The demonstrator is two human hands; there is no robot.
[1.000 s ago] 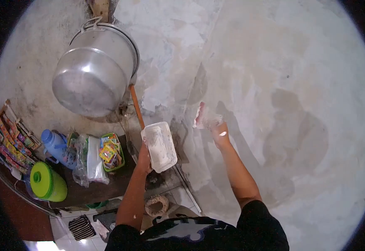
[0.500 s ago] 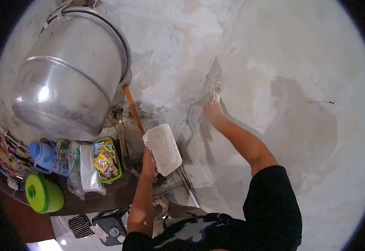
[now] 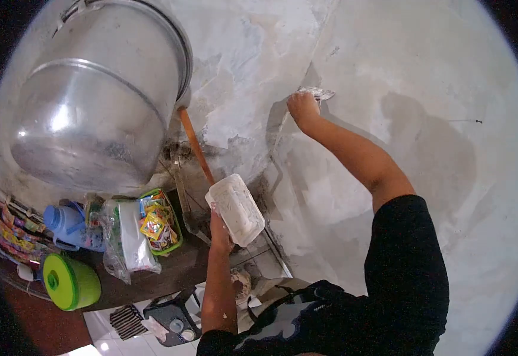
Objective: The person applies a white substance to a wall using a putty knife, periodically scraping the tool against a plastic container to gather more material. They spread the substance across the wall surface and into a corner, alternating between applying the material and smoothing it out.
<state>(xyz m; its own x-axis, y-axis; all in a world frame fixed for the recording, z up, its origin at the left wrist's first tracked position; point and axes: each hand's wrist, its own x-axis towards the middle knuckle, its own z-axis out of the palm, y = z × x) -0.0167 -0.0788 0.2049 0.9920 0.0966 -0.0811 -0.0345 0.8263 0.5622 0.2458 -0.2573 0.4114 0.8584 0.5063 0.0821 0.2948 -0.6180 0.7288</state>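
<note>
My left hand (image 3: 219, 228) grips the side of a white rectangular plastic tub (image 3: 237, 209), smeared inside with whitish paste. The tub is tilted, its open side facing me. At the wall (image 3: 354, 178), my right hand (image 3: 304, 108) is closed around a flat, white-smeared tool (image 3: 319, 93) whose exact kind I cannot make out. Part of this tool sticks out above and to the right of the knuckles, beside a line in the plaster. Most of my left fingers are hidden behind the tub.
A large metal pot (image 3: 92, 101) fills the upper left. Below it stand a blue jug (image 3: 69, 222), a green lidded container (image 3: 72, 282) and a green basket (image 3: 162, 222) of colourful packets. A wooden stick (image 3: 196, 145) slants behind the tub; a nail (image 3: 478, 121) juts from the wall.
My right hand has moved upward along the wall, and its fingers, stretched before, are now curled around the white-smeared tool. The tub has turned a little; the view has shifted slightly.
</note>
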